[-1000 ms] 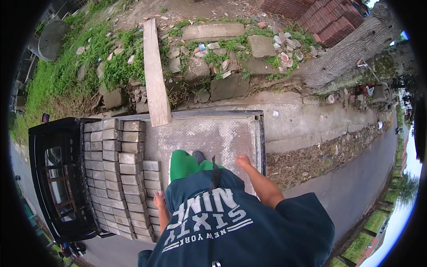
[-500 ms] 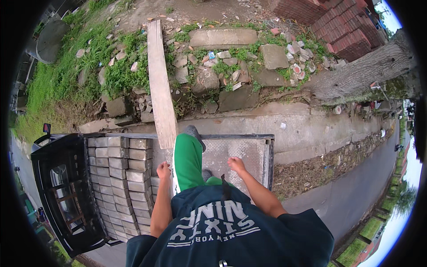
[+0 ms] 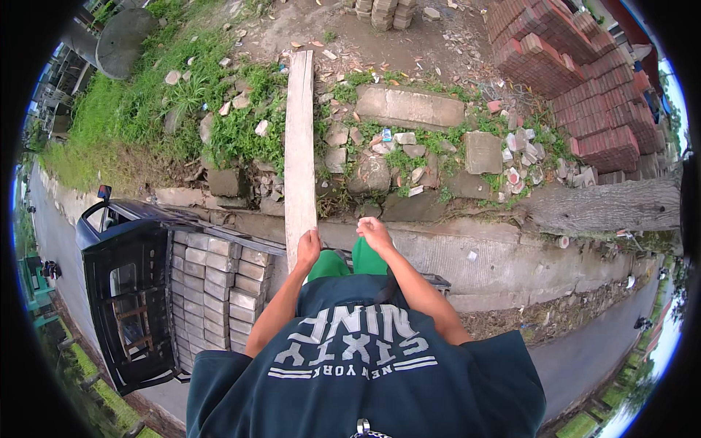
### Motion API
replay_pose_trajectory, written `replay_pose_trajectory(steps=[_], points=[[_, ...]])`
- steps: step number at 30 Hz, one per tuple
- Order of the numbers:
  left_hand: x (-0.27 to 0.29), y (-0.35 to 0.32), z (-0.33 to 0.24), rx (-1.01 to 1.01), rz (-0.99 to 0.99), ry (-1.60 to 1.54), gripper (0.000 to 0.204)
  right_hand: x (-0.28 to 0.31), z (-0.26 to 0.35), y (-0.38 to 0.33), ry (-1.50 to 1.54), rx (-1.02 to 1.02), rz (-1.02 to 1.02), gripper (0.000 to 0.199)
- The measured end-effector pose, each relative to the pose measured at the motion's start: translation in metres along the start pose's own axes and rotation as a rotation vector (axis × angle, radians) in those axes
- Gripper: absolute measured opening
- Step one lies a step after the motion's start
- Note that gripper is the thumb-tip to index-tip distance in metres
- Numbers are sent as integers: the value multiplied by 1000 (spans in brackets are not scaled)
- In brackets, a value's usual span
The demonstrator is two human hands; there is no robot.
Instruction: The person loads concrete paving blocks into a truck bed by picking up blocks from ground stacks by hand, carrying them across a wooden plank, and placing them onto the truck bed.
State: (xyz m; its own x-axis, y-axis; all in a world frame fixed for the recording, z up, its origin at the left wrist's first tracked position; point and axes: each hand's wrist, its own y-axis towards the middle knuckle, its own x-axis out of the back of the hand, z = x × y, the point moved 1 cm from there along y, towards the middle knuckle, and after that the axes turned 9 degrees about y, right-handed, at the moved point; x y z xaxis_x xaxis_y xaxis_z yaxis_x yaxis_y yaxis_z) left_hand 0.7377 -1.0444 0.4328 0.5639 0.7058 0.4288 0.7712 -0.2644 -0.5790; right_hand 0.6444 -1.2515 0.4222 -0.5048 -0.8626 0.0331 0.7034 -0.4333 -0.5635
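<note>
My left hand (image 3: 309,248) hangs in front of my green trousers, its fingers curled in with nothing seen in them. In the picture it overlaps the near end of a long pale wooden plank (image 3: 301,139); whether it touches the wood I cannot tell. To its right my right hand (image 3: 375,235) is raised above my other knee, loosely closed and empty. The plank runs from the truck's side up to the bank. Left of me, grey concrete paving blocks (image 3: 208,277) are stacked on the truck bed behind the dark cab (image 3: 128,306).
Rubble, stone slabs (image 3: 410,107) and weeds cover the bank. Red brick stacks (image 3: 544,69) stand at the far right, near a tree trunk (image 3: 606,206). Grey block stacks (image 3: 383,11) are at the top. A concrete strip (image 3: 438,255) runs alongside the truck.
My body has turned and moved toward the plank, which now runs straighter ahead. Both hands have come closer together, and the bed floor is now mostly hidden beneath me.
</note>
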Motion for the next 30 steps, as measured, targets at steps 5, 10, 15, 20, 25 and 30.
replay_pose_trajectory(steps=[5, 10, 15, 20, 25, 30], points=[[-4, 65, -166, -394, -137, -152, 18, 14, 140, 88, -114, 70, 134, 32], [-12, 160, -295, -587, 92, 56, 9, 77, 236, 213, -128, 209, 363, 39], [-81, 404, -346, -722, -1, 174, 22, 140, 221, 479, 224, 301, 473, 13], [-84, 564, -416, -419, -233, -165, 48, 54, 311, 728, 165, 352, 400, 18], [-24, 704, -491, -110, -266, -428, 47, 22, 440, 846, 42, 192, 600, 27], [-21, 942, -542, -173, -384, -207, 38, 32, 507, 1003, -91, 295, 554, 21]])
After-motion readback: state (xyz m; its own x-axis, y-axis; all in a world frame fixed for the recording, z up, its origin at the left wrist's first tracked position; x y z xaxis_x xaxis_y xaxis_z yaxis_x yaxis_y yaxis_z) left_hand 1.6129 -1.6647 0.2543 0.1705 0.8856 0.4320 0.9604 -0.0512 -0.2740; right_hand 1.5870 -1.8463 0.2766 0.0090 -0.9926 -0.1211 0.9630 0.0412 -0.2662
